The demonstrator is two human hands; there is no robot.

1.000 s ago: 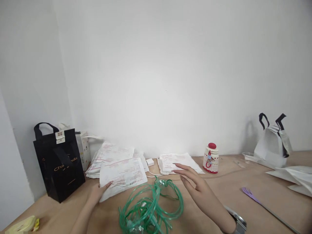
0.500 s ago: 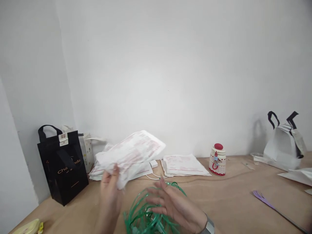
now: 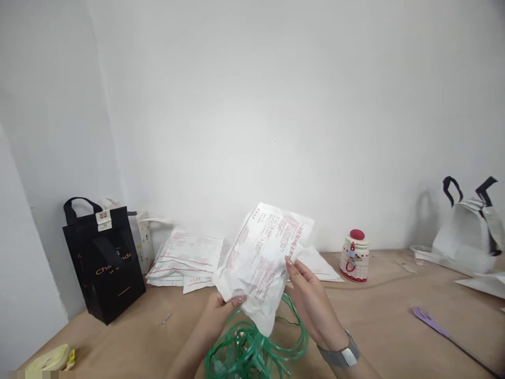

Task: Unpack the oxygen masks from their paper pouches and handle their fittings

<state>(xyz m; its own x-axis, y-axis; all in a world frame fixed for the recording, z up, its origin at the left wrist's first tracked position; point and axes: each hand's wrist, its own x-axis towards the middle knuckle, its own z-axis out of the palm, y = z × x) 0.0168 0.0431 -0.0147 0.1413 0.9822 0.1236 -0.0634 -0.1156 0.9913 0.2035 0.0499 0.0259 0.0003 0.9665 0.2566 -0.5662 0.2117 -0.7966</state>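
Note:
Both my hands hold up a white packet [image 3: 262, 258] printed with red text, above the table. My left hand [image 3: 221, 308] grips its lower left edge, and my right hand [image 3: 305, 292], with a watch on the wrist, pinches its right edge. Just below the packet lies a tangle of green plastic tubing [image 3: 256, 347] on the wooden table [image 3: 379, 326].
A stack of similar white packets [image 3: 185, 255] lies at the back left, more behind my right hand. A black paper bag [image 3: 104, 258] stands at the left, a red-capped white bottle [image 3: 355, 255] at mid-right, a white bag [image 3: 467, 231] far right, a purple-tipped stick [image 3: 437, 326] on the right.
My left hand lifted a packet off the stack and brought it to the middle. My right hand came in from over the tubing and took its right edge.

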